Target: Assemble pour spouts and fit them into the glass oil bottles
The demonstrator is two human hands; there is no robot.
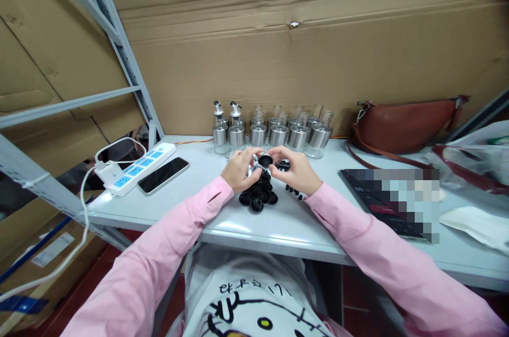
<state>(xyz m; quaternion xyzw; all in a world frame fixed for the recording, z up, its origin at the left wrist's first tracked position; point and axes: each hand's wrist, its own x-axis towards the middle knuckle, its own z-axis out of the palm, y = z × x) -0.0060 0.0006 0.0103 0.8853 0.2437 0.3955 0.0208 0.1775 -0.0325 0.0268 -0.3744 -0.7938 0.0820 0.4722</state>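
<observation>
In the middle of the table, my left hand (238, 170) and my right hand (296, 170) meet at one small black round stopper (265, 161). Fingers and thumbs of both hands pinch its rim from either side, with its ringed face turned towards me. Something silvery shows by my left fingertips, mostly hidden. Under my hands lies a pile of similar black stoppers (256, 204). Several tiny black pieces (294, 190) are scattered below my right palm. Behind stand glass bottles with steel bands (278, 135); two bottles at the left carry silver pourer tops (236, 110).
A white power strip (139, 170) and a phone (164, 175) lie at left beside the metal shelf frame (131, 61). At right are a brown bag (401, 125), a tablet-like device with a partly blurred screen (369, 196) and white tissue (477, 223). Cardboard (238, 61) backs the table.
</observation>
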